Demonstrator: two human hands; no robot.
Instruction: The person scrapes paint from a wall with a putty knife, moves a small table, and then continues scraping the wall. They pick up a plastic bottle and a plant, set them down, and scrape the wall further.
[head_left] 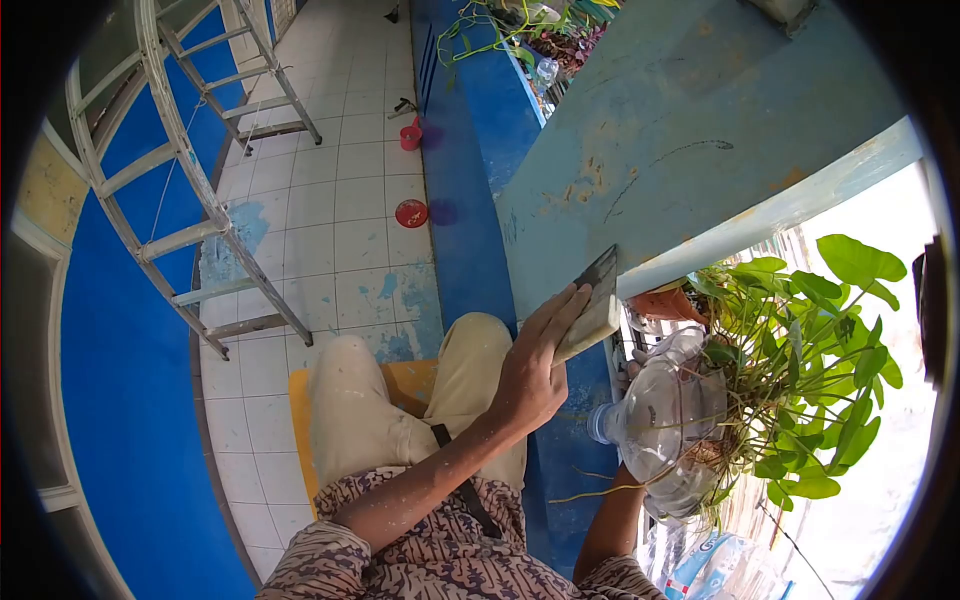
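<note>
My left hand point(540, 370) grips a flat, pale rectangular block point(600, 318) with a darker upper face, resembling a sanding block. The block's far end meets the lower corner of the worn blue-grey painted surface point(640, 180), which has scratches and brown patches. My right forearm point(618, 510) passes behind a clear plastic bottle planter point(665, 420). Only what look like fingertips show beside the bottle, so the grip of my right hand is hidden. Leafy green plants point(820, 370) grow out of the bottle on the right.
A yellow seat point(300, 425) is under my legs. A worn stepladder point(180, 240) stands to the left on white tiles point(340, 200). A red lid-like dish point(411, 213) and a red cup point(410, 137) lie by the blue ledge point(465, 240). A brown pot point(668, 303) hangs among the plants.
</note>
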